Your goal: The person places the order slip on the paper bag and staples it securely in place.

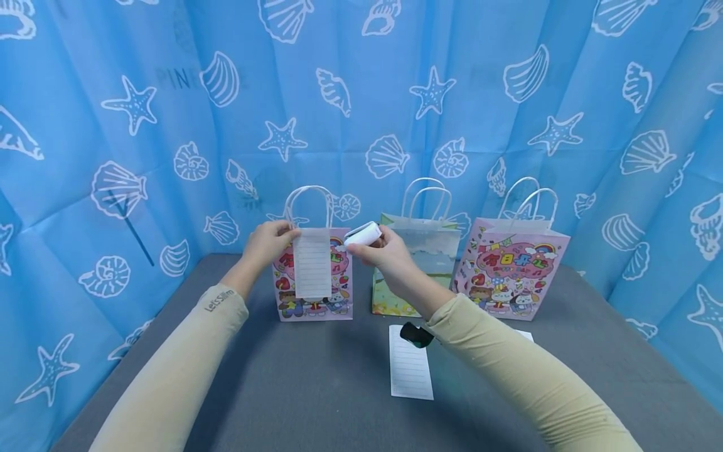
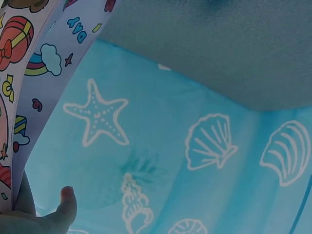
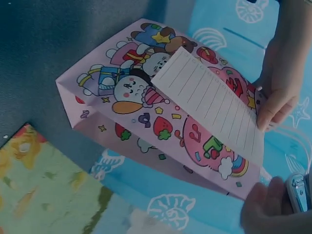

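A pink cartoon paper bag (image 1: 285, 301) stands at the left with its white handles up. A lined paper slip (image 1: 312, 263) hangs over its front, from the top edge down. My left hand (image 1: 268, 243) pinches the slip's upper left corner at the bag's rim, thumb in front. In my right hand (image 1: 390, 254) is a small white stapler (image 1: 363, 235), its front end close to the slip's upper right corner. The right wrist view shows the slip (image 3: 209, 105) lying against the bag's printed front, and the stapler's metal part (image 3: 297, 190) at the right edge.
A green landscape-print bag (image 1: 418, 251) stands in the middle and another pink cartoon bag (image 1: 511, 270) at the right. A second lined slip (image 1: 409, 370) lies on the grey table (image 1: 316, 389); a white paper corner (image 1: 526, 336) shows behind the right sleeve. A blue curtain (image 1: 350, 113) encloses the table.
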`<state>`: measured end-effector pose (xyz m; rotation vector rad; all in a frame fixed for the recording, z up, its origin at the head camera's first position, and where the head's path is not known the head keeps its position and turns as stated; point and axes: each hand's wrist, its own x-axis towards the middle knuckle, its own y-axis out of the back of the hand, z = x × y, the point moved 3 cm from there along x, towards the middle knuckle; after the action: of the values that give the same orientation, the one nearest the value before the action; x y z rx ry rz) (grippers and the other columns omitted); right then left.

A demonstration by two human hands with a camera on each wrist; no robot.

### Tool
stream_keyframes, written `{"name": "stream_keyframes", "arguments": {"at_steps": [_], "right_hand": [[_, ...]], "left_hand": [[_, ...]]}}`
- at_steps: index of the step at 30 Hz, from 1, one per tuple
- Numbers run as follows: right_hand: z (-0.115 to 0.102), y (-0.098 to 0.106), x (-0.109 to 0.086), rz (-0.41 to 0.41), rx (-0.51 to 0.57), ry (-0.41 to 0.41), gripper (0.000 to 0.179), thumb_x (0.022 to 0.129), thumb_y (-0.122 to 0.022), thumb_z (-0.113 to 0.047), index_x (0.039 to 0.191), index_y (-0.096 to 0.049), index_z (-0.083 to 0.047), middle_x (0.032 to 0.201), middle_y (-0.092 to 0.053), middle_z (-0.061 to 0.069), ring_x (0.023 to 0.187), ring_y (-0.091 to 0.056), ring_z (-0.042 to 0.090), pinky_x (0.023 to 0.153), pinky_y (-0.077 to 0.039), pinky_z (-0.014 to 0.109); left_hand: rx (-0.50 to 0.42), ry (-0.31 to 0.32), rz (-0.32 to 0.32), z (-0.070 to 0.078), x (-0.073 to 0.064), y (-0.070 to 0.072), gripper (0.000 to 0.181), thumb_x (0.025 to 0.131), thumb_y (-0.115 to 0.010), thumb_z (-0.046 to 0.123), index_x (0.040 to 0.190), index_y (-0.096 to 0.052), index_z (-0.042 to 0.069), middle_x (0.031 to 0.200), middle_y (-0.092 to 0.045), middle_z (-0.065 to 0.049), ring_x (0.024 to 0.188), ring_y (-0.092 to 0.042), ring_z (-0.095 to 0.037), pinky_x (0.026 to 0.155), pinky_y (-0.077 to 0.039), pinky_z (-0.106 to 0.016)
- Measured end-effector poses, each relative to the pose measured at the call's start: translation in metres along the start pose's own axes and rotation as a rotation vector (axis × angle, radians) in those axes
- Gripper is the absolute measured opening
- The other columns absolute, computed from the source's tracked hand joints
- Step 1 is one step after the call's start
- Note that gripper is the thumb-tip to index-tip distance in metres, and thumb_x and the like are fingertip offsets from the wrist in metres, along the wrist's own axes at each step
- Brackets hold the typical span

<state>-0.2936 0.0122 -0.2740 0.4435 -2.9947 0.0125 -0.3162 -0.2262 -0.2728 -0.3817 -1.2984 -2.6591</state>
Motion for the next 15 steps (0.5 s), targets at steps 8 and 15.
{"name": "stream_keyframes", "arguments": {"at_steps": [8,15], "right_hand": [[-0.007,-0.018,0.010,-0.006,0.030,0.026,0.056,0.090,-0.069,-0.003,0.138,-0.040,0.000,0.123,-0.056,0.018,0.111,-0.056,0.028,0.097,-0.045,0.044],[-0.009,-0.025,0.019,-0.022,-0.142,0.108,0.055,0.086,-0.075,-0.008,0.132,-0.045,-0.002,0.117,-0.059,0.016,0.107,-0.058,0.027,0.092,-0.048,0.042]], "left_hand": [[0.003,-0.012,0.004,0.001,0.000,0.000,0.029,0.102,-0.051,0.032,0.101,-0.065,0.006,0.090,-0.063,-0.011,0.074,-0.049,-0.024,0.066,-0.039,-0.036],[-0.002,-0.003,0.000,-0.001,0.000,0.001,0.029,0.102,-0.052,0.033,0.102,-0.065,0.007,0.094,-0.065,-0.012,0.078,-0.053,-0.025,0.069,-0.043,-0.038]]}}
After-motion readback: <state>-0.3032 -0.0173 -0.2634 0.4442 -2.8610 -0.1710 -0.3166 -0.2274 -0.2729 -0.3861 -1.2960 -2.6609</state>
